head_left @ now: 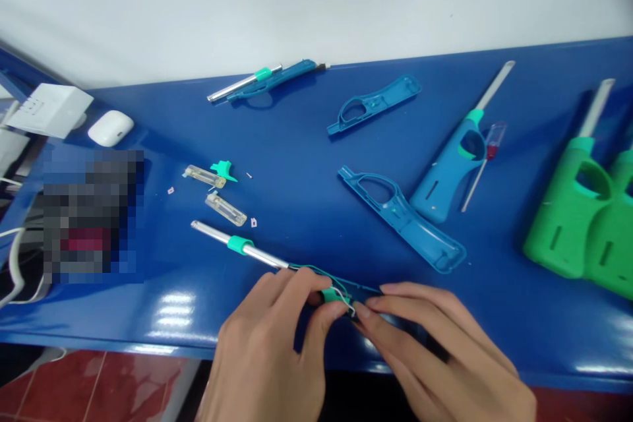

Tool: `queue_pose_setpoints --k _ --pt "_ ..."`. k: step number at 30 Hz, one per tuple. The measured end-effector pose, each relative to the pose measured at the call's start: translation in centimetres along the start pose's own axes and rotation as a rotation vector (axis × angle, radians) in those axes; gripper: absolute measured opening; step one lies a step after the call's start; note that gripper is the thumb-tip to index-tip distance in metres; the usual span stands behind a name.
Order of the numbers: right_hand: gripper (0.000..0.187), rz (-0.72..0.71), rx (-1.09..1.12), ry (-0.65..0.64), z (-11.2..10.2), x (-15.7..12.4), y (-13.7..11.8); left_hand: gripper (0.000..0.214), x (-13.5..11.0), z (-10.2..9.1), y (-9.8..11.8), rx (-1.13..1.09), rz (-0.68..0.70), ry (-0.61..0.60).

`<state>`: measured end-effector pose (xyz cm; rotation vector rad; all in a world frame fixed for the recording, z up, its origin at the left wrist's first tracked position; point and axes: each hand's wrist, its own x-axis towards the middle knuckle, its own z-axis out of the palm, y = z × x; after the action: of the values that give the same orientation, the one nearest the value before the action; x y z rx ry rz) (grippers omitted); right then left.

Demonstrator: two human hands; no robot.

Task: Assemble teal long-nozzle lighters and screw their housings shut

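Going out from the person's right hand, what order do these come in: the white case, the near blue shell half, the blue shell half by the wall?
From the right hand:
1. The near blue shell half, just ahead of it.
2. The blue shell half by the wall, farther back.
3. The white case, far left.

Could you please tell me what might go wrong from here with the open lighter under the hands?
1. The thin wire loops loose over the lighter between the left hand and right hand; it could get pinched or pull out.
2. The lighter lies close to the near edge of the table, so parts might drop off.
3. Tiny loose bits nearby could be swept away.
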<state>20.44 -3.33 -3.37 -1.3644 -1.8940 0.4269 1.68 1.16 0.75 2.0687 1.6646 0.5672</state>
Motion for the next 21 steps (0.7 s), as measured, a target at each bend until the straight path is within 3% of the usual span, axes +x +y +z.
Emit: queue_pose_setpoints --k 5,9,14,17,21 --pt "0.026 -0.042 -0.028 -0.034 -0.4 0.2 0.3 0.010 -0.7 0.3 -0.8 -0.044 -0.026 0.000" --pt "0.027 -0.030 -0.041 -0.057 -0.7 0.2 0.5 0.013 -1.2 -0.5 -1.6 -0.113 -0.036 -0.014" --pt "0.018 -0.016 -0.021 -0.084 -1.0 0.1 0.6 0.024 -0.7 -1.9 -3.0 0.044 0.148 0.071" --pt "0.024 -0.034 -0.032 -0.074 -1.0 0.5 0.4 0.034 0.1 -2.2 -4.0 0.099 0.236 0.004" --pt "0.030 -0.067 -0.040 -0.116 -0.5 1.8 -0.3 0.030 0.9 -2.2 -4.8 0.038 0.337 -0.070"
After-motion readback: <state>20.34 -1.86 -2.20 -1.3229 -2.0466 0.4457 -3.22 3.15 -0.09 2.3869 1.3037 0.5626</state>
